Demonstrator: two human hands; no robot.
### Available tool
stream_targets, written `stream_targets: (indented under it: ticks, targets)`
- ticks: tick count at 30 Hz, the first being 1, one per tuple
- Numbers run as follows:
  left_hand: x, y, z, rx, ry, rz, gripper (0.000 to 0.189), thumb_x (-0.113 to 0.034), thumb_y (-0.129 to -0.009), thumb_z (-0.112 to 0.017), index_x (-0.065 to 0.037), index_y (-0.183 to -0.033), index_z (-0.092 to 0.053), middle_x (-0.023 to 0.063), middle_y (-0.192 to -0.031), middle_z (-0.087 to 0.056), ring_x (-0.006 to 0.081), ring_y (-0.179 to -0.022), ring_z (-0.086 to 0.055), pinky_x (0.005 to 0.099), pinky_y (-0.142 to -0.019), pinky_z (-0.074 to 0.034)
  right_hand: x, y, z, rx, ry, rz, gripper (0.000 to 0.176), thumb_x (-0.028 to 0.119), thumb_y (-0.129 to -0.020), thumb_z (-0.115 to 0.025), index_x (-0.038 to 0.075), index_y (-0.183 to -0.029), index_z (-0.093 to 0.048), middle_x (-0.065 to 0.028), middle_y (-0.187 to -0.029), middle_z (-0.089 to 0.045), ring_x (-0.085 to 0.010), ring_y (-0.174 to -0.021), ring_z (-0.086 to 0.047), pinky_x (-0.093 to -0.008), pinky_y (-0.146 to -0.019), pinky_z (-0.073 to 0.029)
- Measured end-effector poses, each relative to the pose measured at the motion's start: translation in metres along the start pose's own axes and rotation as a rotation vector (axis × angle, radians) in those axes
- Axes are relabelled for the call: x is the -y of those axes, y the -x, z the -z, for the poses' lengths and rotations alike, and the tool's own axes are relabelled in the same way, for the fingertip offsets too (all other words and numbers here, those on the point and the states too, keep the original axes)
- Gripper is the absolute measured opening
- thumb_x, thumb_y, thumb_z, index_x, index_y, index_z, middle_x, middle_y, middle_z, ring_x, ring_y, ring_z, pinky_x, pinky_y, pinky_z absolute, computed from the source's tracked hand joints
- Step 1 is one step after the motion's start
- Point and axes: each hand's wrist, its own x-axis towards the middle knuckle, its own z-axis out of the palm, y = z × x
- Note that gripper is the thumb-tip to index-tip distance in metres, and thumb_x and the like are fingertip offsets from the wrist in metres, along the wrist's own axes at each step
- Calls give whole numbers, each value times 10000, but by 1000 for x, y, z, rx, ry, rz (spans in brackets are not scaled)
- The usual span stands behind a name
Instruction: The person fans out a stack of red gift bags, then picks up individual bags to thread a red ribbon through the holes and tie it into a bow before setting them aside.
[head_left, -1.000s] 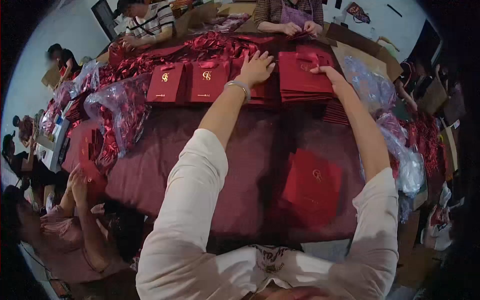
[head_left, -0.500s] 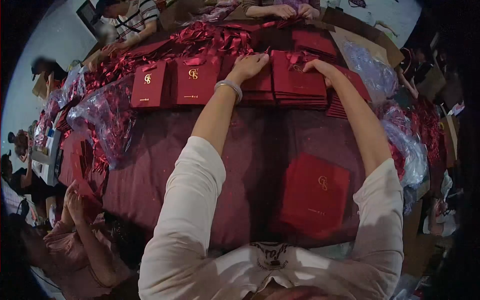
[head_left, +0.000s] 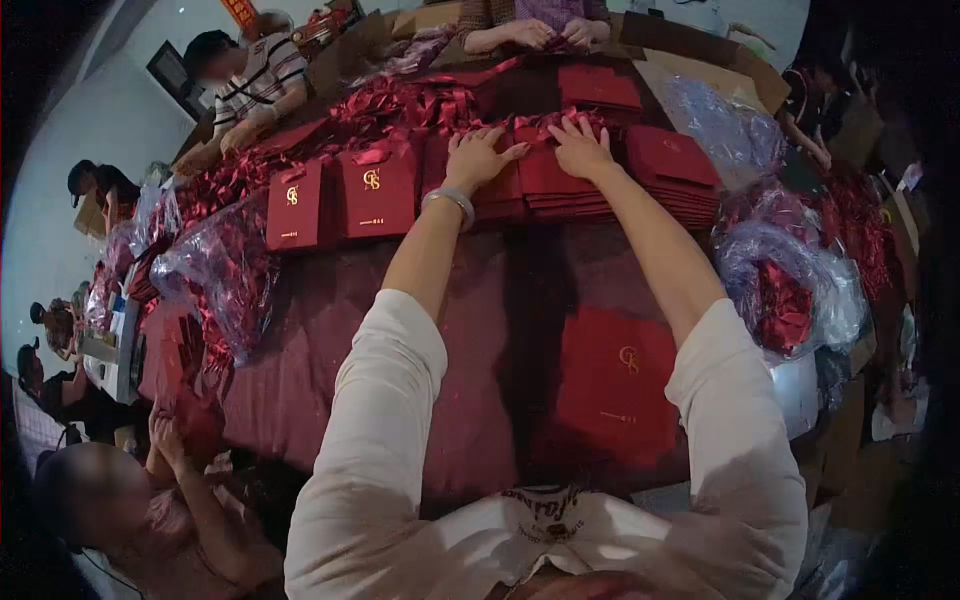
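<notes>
Stacks of red bags with gold lettering line the far part of the cloth. My left hand, with a bracelet on its wrist, rests spread on top of a stack. Just to the right, my right hand lies with fingers apart on the top edge of another red stack. Further right is a fanned red stack. Two bags with gold letters stand at the left of the row. Nearer me a flat red bag lies alone.
Clear plastic with red ribbons lies at left, and more plastic at right. Ribbons are heaped behind the row. Co-workers sit at the lower left, upper left and far side; another person is at the upper right.
My right hand has moved left, its fingers now spread closer to my left hand. My left hand has opened out. The view has shifted, showing more of the people at left.
</notes>
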Motion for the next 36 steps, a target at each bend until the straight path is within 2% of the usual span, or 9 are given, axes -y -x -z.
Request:
stream_targets:
  ticks: [5, 12, 17, 21, 23, 26, 29, 31, 36]
  targets:
    - [-1, 3, 1, -381, 91, -152, 719, -639, -795, -504, -137, -1310, -473, 93, -1317, -488, 261, -1244, -423, 483, -1046, -270, 9, 8, 24, -30, 98, 15, 650, 239, -878, -407, 250, -1467, -133, -53, -1530, -121, -275, -1411, -64, -581, -1091, -47]
    - [-28, 22, 72, -315, 0, -102, 468, -448, -868, -515, -171, -1245, -538, 122, -1130, -613, 260, -1057, -576, 493, -1040, -272, 11, 38, 69, -391, 168, 216, 599, 147, -869, -469, 193, -1431, -266, -115, -1493, -218, -260, -1385, -186, -516, -1114, -68]
    - [-43, 113, 104, -560, 319, -103, 375, -315, -825, -616, -76, -1114, -608, 150, -1072, -625, 292, -993, -594, 380, -855, -457, -33, 140, 104, -501, -165, 304, 350, 269, -905, -431, 127, -1189, -576, -97, -1170, -595, -346, -1018, -585, -404, -913, -450]
    - [-85, 240, 99, 182, 1069, 531, 849, -641, -784, -571, 63, -1249, -471, 195, -1221, -539, 283, -1075, -551, 378, -884, -442, -46, 294, 112, -166, -276, -81, 422, 408, -928, -403, 119, -1193, -561, -193, -1062, -622, -350, -969, -603, -405, -790, -490]
    - [-99, 267, 82, 464, 1120, 648, 1024, -779, -732, -464, 30, -1350, -354, 204, -1352, -417, 317, -1209, -445, 473, -957, -378, -62, 337, 90, 44, -83, 178, 650, 574, -916, -326, 38, -1241, -494, -246, -909, -637, -328, -832, -652, -378, -664, -525]
    - [-125, 276, 70, 693, 1120, 656, 1024, -779, -757, -414, 31, -1377, -317, 200, -1397, -364, 302, -1288, -348, 570, -1016, -261, -61, 354, 51, 479, -681, -317, 993, 759, -817, -241, -106, -1293, -349, -280, -1028, -575, -269, -567, -646, -324, -475, -535]
    - [-152, 281, 75, 845, 1148, 634, 912, -694, -787, -499, -12, -1374, -351, 158, -1402, -371, 281, -1285, -353, 540, -1049, -260, -55, 361, -7, 554, -957, -133, 927, 718, -845, -244, -65, -1329, -350, -278, -1219, -502, -343, -931, -624, -360, -580, -569]
    - [-153, 282, 58, 633, 1319, 614, 592, -470, -777, -689, -20, -1144, -572, 127, -1091, -623, 246, -989, -599, 442, -857, -485, -23, 379, -1, 394, -837, -161, 807, 655, -877, -330, -27, -1300, -415, -204, -1155, -582, -340, -1043, -567, -409, -747, -537]
    - [-154, 295, 55, 404, 1731, 766, 354, -150, -786, -716, -6, -1085, -591, 131, -1037, -636, 247, -942, -623, 399, -846, -520, -24, 353, -43, 105, -698, 24, 658, 531, -911, -422, 17, -1322, -420, -180, -1171, -573, -296, -1063, -563, -343, -966, -379]
